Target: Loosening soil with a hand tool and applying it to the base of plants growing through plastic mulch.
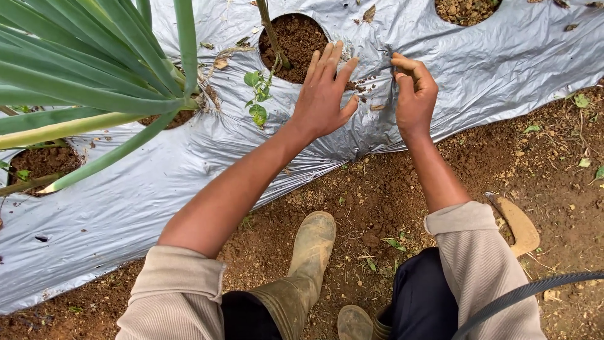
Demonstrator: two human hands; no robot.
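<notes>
My left hand (324, 94) lies flat with fingers spread on the silver plastic mulch sheet (157, 182), its fingertips at the edge of a round planting hole (301, 36) filled with brown soil. A thin stem rises from that hole, and a small green weed (258, 94) grows just left of my left hand. My right hand (412, 94) is curled, pinching a fold of the sheet right of the hole. Crumbs of soil lie on the sheet between both hands.
Long green onion-like leaves (94, 69) fan out at upper left from another hole. A further hole (465, 9) sits at top right. Bare soil lies below the sheet, with my muddy boots (311, 252), a soil-caked curved tool (516, 223) and a dark hose (528, 291).
</notes>
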